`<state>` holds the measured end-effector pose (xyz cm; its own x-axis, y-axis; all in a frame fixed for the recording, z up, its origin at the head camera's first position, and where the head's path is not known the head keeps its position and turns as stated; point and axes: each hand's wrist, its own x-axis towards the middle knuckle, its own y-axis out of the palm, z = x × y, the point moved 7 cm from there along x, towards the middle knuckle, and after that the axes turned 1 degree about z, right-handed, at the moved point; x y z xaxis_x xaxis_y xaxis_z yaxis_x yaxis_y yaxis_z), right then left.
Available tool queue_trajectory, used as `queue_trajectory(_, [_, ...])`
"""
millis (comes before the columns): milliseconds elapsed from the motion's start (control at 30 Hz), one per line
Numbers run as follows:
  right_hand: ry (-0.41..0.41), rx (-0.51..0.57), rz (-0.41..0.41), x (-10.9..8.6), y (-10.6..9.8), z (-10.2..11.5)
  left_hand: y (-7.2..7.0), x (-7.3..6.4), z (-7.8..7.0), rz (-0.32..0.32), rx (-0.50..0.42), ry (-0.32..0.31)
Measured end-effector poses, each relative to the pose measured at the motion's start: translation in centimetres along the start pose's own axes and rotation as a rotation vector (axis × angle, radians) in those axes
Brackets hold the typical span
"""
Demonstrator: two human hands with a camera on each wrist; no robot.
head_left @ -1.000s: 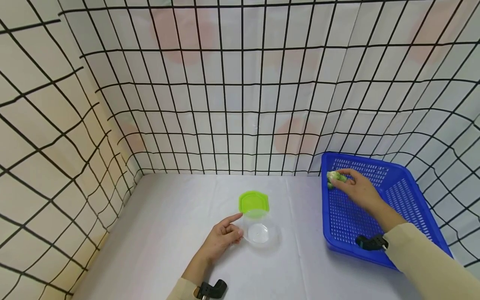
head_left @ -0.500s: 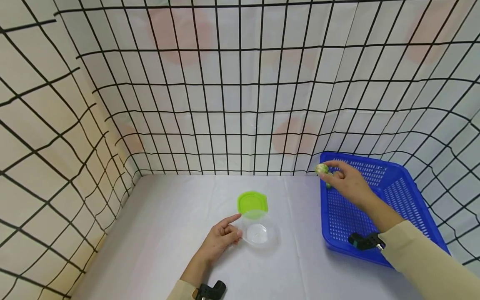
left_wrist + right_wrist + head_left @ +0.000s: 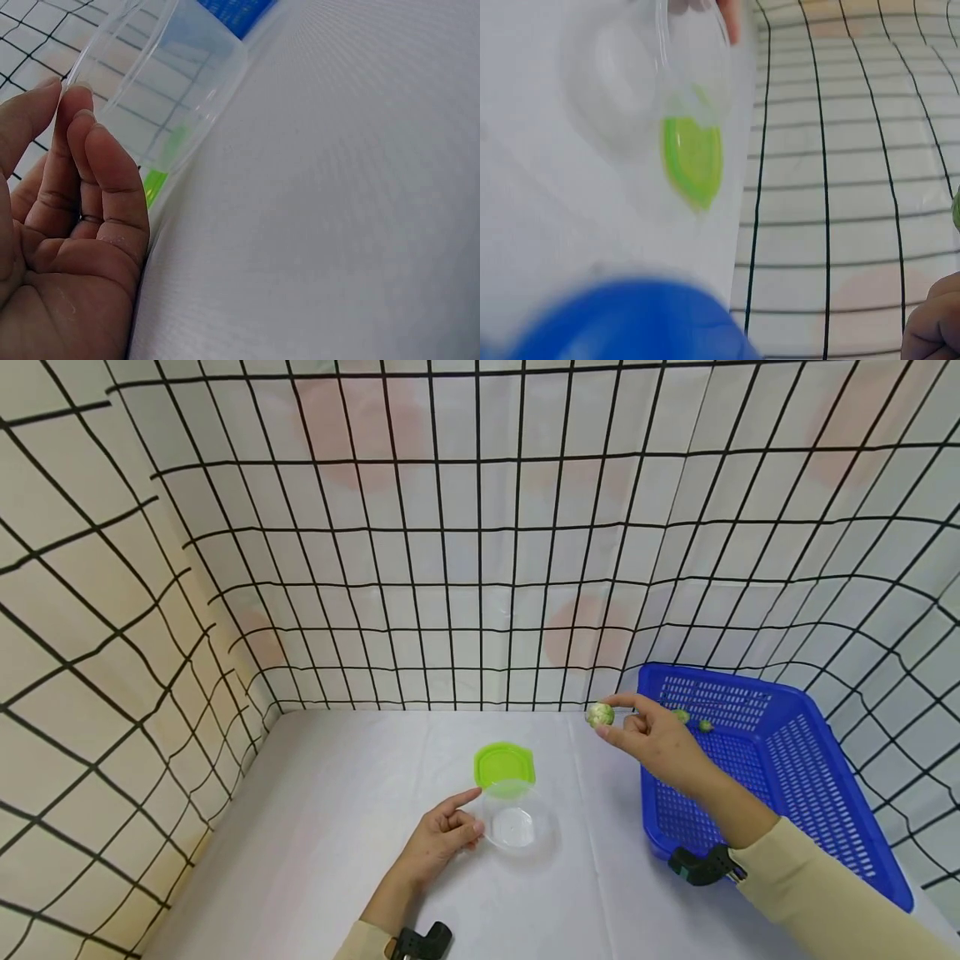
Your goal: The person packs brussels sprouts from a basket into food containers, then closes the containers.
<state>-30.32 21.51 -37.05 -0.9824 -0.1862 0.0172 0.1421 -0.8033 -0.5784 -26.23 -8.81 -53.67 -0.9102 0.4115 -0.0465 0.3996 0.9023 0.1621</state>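
Note:
In the head view, my right hand (image 3: 663,747) pinches a pale green Brussels sprout (image 3: 600,715) between thumb and fingertips, just left of the blue basket's rim. The sprout (image 3: 957,210) barely shows at the right edge of the right wrist view. My left hand (image 3: 442,839) holds the rim of a clear plastic bowl (image 3: 516,827) on the table. In the left wrist view the thumb and fingertips meet at the rim of that bowl (image 3: 180,67). A bright green lid (image 3: 504,763) lies just behind the bowl, partly seen through it.
At the right stands a blue perforated basket (image 3: 817,760). Several small green pieces, one of them a sprout (image 3: 705,726), lie inside near its back left corner. A black wire grid (image 3: 480,585) over white cloth walls off the back and sides of the white table (image 3: 315,827).
My right hand has lifted the Brussels sprout out of the basket and moved left past its rim. The left hand and the bowl stay in place.

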Motion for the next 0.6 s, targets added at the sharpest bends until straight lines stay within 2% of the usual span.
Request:
queue_trajectory(267, [-0.010,0.030,0.024,-0.4,2.5,1.3,0.0,-0.1,0.0,0.013,-0.020,0.014])
queue_trajectory(600, [-0.014,0.086,0.088,-0.4,6.1,1.6,0.0,-0.1,-0.1,0.010,-0.018,0.015])
